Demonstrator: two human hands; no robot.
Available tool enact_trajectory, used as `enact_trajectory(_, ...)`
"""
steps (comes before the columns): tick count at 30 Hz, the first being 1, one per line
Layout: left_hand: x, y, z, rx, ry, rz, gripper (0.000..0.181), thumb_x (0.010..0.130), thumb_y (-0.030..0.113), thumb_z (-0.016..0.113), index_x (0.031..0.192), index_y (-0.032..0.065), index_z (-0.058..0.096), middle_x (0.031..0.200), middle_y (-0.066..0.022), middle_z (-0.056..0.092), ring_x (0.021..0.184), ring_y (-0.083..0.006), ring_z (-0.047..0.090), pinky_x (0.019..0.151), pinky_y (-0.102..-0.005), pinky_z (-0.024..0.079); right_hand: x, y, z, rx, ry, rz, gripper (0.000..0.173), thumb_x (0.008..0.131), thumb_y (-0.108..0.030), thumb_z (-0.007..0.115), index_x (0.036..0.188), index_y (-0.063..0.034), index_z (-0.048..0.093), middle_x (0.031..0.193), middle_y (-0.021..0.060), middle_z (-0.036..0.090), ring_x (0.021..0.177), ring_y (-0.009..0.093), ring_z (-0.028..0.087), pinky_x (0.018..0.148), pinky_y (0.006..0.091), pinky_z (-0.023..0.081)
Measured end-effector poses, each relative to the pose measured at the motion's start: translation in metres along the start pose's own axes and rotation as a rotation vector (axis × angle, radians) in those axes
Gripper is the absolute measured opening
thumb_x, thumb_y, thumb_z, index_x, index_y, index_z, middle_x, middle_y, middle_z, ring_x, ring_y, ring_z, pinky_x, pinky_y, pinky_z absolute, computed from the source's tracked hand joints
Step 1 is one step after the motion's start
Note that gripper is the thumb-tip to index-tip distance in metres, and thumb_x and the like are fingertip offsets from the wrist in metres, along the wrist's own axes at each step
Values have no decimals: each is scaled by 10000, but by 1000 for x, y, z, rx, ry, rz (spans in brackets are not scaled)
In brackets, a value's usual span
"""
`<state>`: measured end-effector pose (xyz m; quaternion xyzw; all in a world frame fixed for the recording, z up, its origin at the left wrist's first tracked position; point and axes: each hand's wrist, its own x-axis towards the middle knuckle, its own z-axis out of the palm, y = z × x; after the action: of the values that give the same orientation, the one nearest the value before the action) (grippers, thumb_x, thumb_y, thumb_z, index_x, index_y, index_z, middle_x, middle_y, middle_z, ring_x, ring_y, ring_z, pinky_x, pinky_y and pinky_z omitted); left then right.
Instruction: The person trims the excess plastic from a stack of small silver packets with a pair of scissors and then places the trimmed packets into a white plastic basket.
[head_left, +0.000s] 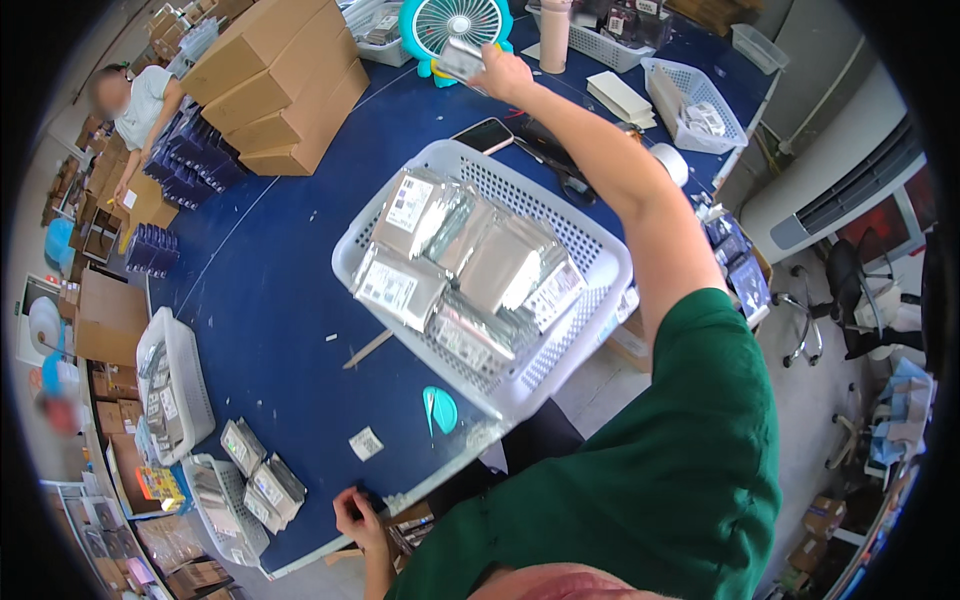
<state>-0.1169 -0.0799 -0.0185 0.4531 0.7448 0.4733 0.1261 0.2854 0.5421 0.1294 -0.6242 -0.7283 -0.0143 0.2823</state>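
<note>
My right hand (504, 73) is stretched out to the far side of the blue table and grips a shiny plastic-wrapped packet (459, 60) in front of a turquoise fan (456, 26). Below that arm, a white perforated plastic basket (592, 247) sits over the table's near edge, loaded with several stacks of flat packets (499, 262) bearing printed labels. My left hand (358, 517) rests at the table edge with curled fingers; whether something is inside them is hidden. Just left of it are bundles of similar packets (274, 487). A printed white label (366, 444) lies above it.
A turquoise cutter (441, 410), a phone (484, 136) and black scissors (574, 184) lie around the basket. Stacked cartons (277, 90) stand far left, with a person (146, 105) behind. More white baskets (199, 397) line the left edge; a pink bottle (555, 37) stands at the back.
</note>
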Motion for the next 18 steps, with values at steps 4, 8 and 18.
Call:
enact_trajectory(4, -3, -7, -11, -109, -33, 73, 117, 961, 70, 562, 1055, 0, 570, 865, -55, 614, 731, -93, 556, 641, -219, 449, -97, -97, -95, 652, -154, -254, 525, 706, -333, 843, 978, 24, 571, 901, 183, 696, 831, 302, 686, 748, 372, 531)
enact_trajectory(8, -3, 81, 6, -489, -151, 43, 545, 927, 81, 585, 1422, 7, 369, 1230, -135, 556, 1092, -206, 562, 968, -341, 463, -283, -191, -145, 894, -493, -431, 452, 723, -221, 831, 961, 23, 534, 863, 195, 674, 816, 337, 675, 715, 365, 516)
enact_trajectory(18, -17, 94, -5, -523, -273, 245, 281, 957, 62, 559, 1222, -4, 495, 1089, -99, 595, 985, -161, 596, 861, -309, 475, -518, -269, -92, 982, -585, -306, 603, 794, -105, 744, 1301, 23, 444, 1156, 202, 531, 1142, 346, 541, 955, 400, 446)
